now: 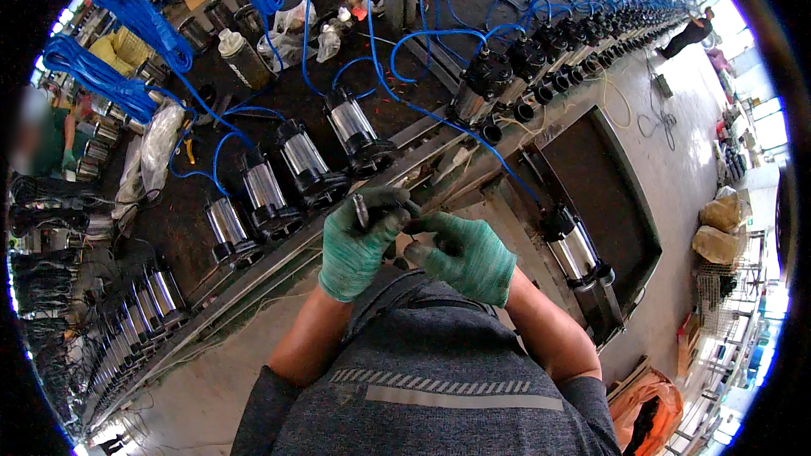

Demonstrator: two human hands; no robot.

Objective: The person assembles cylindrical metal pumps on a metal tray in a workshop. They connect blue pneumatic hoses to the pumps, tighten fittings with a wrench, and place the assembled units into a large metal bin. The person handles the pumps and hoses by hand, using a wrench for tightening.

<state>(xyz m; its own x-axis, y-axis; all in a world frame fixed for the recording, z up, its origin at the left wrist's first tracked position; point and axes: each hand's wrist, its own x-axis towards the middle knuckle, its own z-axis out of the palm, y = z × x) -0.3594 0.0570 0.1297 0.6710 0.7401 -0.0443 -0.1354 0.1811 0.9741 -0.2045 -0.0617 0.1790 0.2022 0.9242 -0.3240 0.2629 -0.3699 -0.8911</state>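
Observation:
My gloved left hand (359, 241) is closed around a short metal rod-like tool (361, 211), whose rounded grey end sticks up beside the thumb; its exact kind does not show. Close beside it, my gloved right hand (467, 258) has its thumb and fingers pinched together, pointing at the left fingertips. Whatever it pinches is too small and dark to name. Both hands are in front of my body, near the bench edge. Beyond them stands a steel pump (355, 122) with a black base. Another pump (574, 245) with a blue cable sits to the right of my right hand.
More pumps (263, 181) line the dark bench to the left, and a long row (524, 67) recedes at far right. Blue cable coils (139, 17) hang over the bench. A metal-framed dark tray (604, 194) lies to the right. A person (688, 34) is far off.

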